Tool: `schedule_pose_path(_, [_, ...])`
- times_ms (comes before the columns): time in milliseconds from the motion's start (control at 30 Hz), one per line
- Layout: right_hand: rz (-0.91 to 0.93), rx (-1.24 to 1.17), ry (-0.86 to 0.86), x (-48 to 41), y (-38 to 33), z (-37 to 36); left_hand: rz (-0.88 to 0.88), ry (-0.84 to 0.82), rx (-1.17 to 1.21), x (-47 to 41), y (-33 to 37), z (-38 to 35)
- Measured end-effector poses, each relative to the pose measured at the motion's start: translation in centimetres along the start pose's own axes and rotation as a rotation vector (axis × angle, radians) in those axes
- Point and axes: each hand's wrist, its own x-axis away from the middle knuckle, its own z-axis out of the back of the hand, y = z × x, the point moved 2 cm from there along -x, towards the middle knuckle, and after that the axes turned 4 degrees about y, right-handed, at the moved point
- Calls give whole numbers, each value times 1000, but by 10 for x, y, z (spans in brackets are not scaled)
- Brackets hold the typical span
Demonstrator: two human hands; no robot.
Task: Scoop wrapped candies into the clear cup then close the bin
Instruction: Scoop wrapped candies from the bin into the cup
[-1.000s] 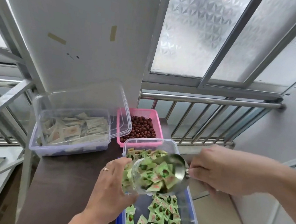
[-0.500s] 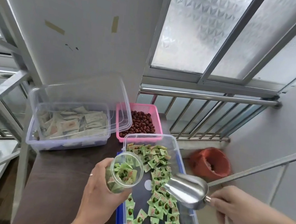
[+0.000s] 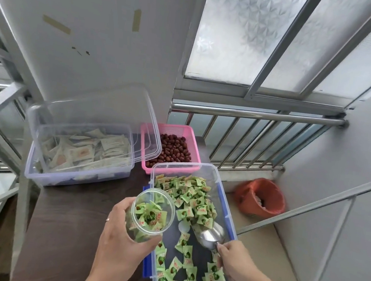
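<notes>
1. green-wrapped candies [image 3: 192, 196] are lying loose in the clear bin [image 3: 229, 213], heaped toward its far end, just ahead of the metal scoop [image 3: 210, 236].
2. the right hand [image 3: 235, 263] is pinching the scoop's handle shut between its fingers, bowl pointing away from the person and resting low in the bin (it looks empty from where i stand).
3. the left hand [image 3: 119, 242] is wrapping closed around the clear cup [image 3: 152, 215], holding it upright over the bin's left edge, partly filled.
4. the scoop's long axis is aiming at the heap, so a forward push seems the likely move; the cup is sitting just left of it.
</notes>
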Motion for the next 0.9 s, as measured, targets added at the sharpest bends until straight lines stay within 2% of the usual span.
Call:
schedule_pose_path(233, [-63,40,-26,-12,41,-9,40,36,1,-1,5,7])
schedule_pose_path(333, [-8,18,3,-30,40,-21,57,45,-16,-1,12,4])
schedule_pose_path(500, [64,-245,101,-78,-8,-62,68,45,-88,5,25,7])
schedule_pose_path(567, [157,-271,-20,-101,-27,-84,111,173,-123,20,30,10])
schedule_pose_path(633, [178,-327,-30,-109,-34,-92,104,182,-154,24,32,14])
schedule_pose_path(767, [161,-476,56,-118,-5,-70,75,126,-166,26,33,2])
schedule_pose_path(900, [179,-471,15,-127,4,-56,96,135,-159,27,29,-3])
